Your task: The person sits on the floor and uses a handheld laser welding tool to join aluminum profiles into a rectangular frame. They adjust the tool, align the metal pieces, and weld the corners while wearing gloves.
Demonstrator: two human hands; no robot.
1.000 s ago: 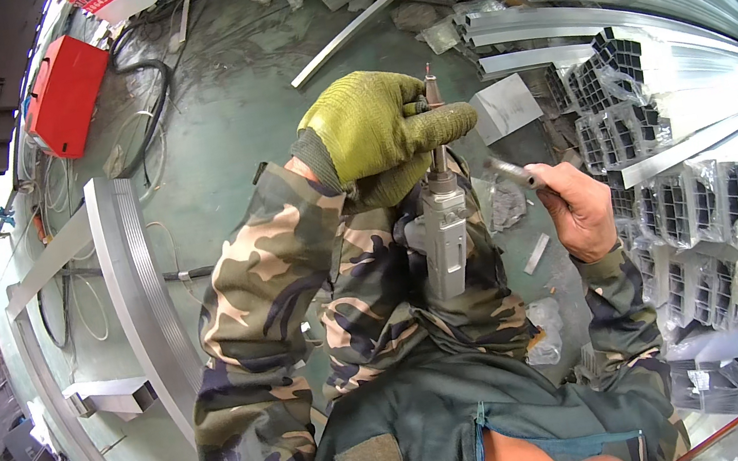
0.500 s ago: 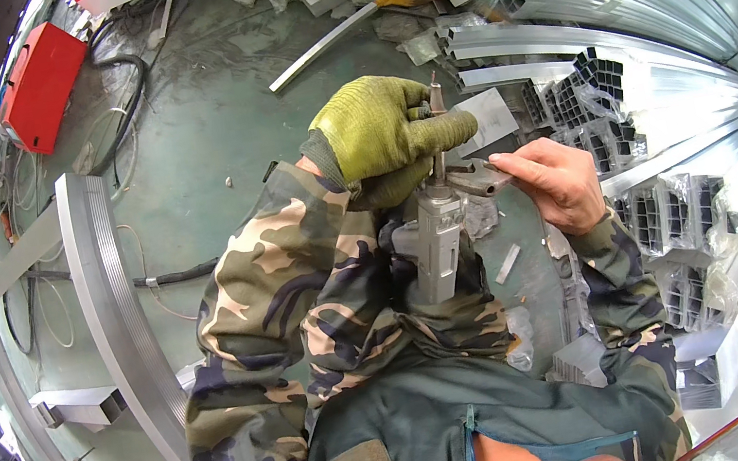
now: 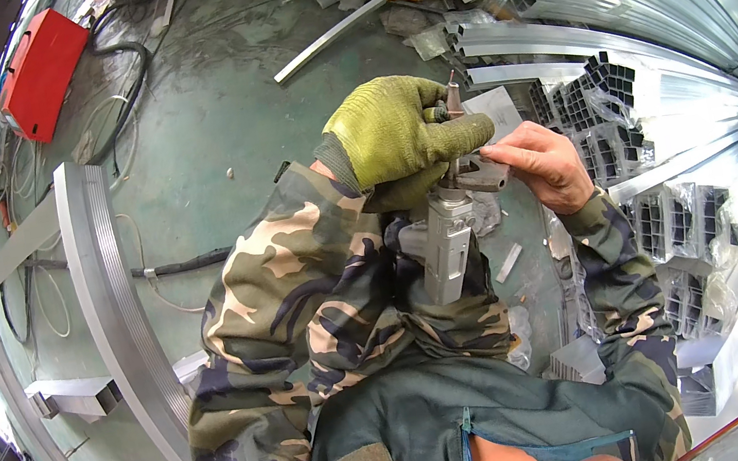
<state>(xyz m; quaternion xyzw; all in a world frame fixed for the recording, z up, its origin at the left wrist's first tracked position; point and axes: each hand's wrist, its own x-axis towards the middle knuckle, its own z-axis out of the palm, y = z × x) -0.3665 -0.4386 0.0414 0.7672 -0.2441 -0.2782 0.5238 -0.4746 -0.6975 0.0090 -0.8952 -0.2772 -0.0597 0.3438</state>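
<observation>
A person is holding a short grey metal bracket (image 3: 446, 242) upright above their lap, in front of the chest. The left hand (image 3: 397, 135), in a rough yellow-green glove, is wrapping closed around its upper part, the gloved forefinger lying across the top. The bare right hand (image 3: 547, 164) is pinching a small grey piece (image 3: 481, 176) at the bracket's top between thumb and fingertips; what the piece is, possibly a fitting, is unclear. A flat red box (image 3: 43, 71) is lying on the green floor (image 3: 213, 130) at its upper left. Ribbed silver aluminium bars (image 3: 659, 81) are stacking along the right, some in clear wrap.
</observation>
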